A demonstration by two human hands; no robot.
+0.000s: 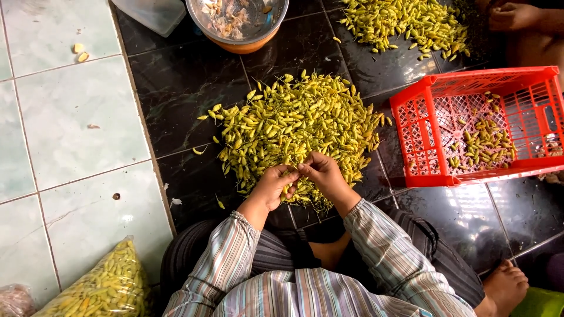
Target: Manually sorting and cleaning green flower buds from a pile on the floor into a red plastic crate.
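Note:
A big pile of small yellow-green chili peppers (294, 123) lies on the dark tiled floor in front of me. My left hand (274, 185) and my right hand (322, 174) meet at the near edge of the pile, fingertips pinched together on one small chili pepper (295, 168). Both sleeves are striped. To the right stands a red plastic crate (411, 117) with some chilies on its bottom.
A second chili pile (405, 23) lies at the top, next to another person's hand (511, 16). A metal bowl of scraps (238, 20) sits at the top centre. A clear bag of chilies (108, 287) rests at lower left on pale tiles. A bare foot (505, 287) is at lower right.

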